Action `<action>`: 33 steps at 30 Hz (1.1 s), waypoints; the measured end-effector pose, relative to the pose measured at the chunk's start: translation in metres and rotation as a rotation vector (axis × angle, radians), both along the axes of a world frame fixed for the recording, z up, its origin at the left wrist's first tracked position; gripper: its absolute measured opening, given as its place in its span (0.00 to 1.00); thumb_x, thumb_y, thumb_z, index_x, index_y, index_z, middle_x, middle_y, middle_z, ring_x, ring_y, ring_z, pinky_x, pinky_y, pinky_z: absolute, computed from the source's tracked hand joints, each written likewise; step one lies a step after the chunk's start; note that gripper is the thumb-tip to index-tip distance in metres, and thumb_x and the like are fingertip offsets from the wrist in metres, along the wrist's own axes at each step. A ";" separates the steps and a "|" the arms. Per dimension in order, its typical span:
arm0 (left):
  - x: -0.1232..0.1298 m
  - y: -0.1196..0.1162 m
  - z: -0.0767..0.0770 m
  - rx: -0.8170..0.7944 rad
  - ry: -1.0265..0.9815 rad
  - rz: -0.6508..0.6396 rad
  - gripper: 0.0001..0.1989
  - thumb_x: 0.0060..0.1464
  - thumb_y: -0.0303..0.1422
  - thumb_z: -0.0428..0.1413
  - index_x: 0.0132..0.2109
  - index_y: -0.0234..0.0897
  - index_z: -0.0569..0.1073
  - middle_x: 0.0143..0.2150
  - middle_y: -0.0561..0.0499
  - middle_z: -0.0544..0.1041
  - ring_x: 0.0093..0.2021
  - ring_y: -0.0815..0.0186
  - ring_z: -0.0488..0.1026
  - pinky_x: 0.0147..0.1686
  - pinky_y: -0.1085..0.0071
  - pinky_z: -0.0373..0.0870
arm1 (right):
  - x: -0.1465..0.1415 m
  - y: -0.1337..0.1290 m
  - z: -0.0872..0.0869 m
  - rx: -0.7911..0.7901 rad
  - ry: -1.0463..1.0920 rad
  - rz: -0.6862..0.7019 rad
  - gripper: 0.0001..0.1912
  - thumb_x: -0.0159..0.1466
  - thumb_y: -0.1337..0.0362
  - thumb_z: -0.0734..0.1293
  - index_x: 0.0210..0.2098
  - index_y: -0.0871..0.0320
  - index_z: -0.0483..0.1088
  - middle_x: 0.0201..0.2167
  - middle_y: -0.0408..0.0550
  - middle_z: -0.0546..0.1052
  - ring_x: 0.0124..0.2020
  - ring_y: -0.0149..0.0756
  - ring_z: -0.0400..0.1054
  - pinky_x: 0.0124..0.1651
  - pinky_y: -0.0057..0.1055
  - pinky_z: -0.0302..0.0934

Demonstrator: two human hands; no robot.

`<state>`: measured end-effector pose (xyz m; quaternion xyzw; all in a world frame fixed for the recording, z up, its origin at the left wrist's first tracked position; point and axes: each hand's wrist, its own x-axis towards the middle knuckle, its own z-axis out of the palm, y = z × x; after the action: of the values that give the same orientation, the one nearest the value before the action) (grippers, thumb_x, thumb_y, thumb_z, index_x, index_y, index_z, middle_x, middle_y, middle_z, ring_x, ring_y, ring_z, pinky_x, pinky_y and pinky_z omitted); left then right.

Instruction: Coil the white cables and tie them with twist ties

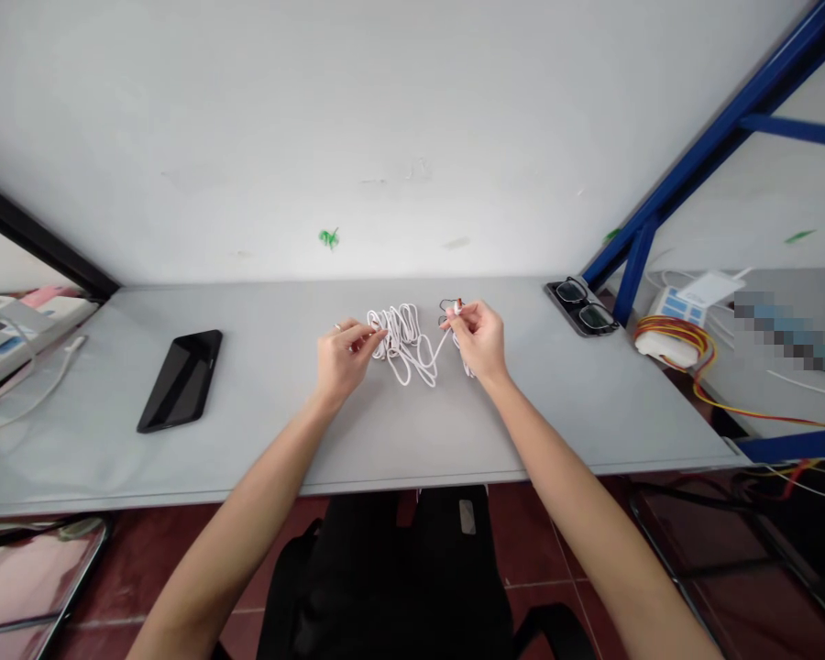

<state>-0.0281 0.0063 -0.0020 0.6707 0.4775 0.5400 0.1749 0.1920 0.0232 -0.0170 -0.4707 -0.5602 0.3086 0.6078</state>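
A tangled white earphone cable (404,346) lies in loose loops on the grey tabletop (261,431). My left hand (346,359) pinches a strand at the left side of the tangle. My right hand (479,341) holds a small white earbud end (457,309) of the cable between its fingertips, at the right side of the tangle. A thin dark loop of wire (448,304) shows just beyond those fingers. A taut white strand runs from the tangle toward my right hand.
A black smartphone (180,380) lies face up to the left, and black glasses (581,307) sit at the back right. A white charging cable (34,394) crosses the left end. Beyond the right end are yellow-red wires (674,341) and a power strip (677,307). Blue metal framing (715,151) rises on the right.
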 end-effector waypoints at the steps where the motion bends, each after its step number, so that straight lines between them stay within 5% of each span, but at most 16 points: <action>1: 0.001 0.000 0.000 0.016 -0.003 -0.001 0.10 0.52 0.37 0.62 0.25 0.39 0.77 0.28 0.50 0.74 0.22 0.72 0.64 0.27 0.71 0.62 | 0.000 0.000 0.000 -0.001 0.002 0.009 0.19 0.61 0.48 0.68 0.30 0.55 0.61 0.24 0.45 0.77 0.21 0.29 0.65 0.25 0.27 0.51; 9: 0.002 0.001 -0.002 0.012 0.052 -0.099 0.17 0.57 0.42 0.58 0.24 0.38 0.74 0.27 0.49 0.73 0.26 0.69 0.65 0.29 0.69 0.62 | -0.002 -0.001 -0.003 0.002 0.018 0.042 0.19 0.62 0.49 0.68 0.29 0.54 0.59 0.25 0.45 0.78 0.18 0.27 0.61 0.23 0.27 0.46; 18: 0.001 0.001 -0.002 -0.003 0.067 -0.096 0.21 0.59 0.43 0.55 0.21 0.37 0.70 0.26 0.49 0.69 0.25 0.69 0.61 0.28 0.69 0.59 | -0.001 -0.001 -0.001 0.008 0.017 0.023 0.20 0.61 0.47 0.68 0.29 0.55 0.59 0.24 0.45 0.77 0.25 0.32 0.71 0.25 0.27 0.53; 33: 0.000 0.003 -0.005 -0.015 0.100 -0.109 0.17 0.59 0.38 0.56 0.23 0.36 0.72 0.27 0.50 0.70 0.26 0.70 0.62 0.29 0.71 0.57 | -0.001 -0.004 0.003 0.014 0.018 0.037 0.20 0.60 0.48 0.69 0.29 0.55 0.58 0.22 0.44 0.76 0.23 0.31 0.70 0.25 0.26 0.53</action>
<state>-0.0280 0.0096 -0.0069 0.7204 0.4525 0.4918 0.1852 0.1912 0.0190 -0.0142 -0.4532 -0.5656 0.3198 0.6103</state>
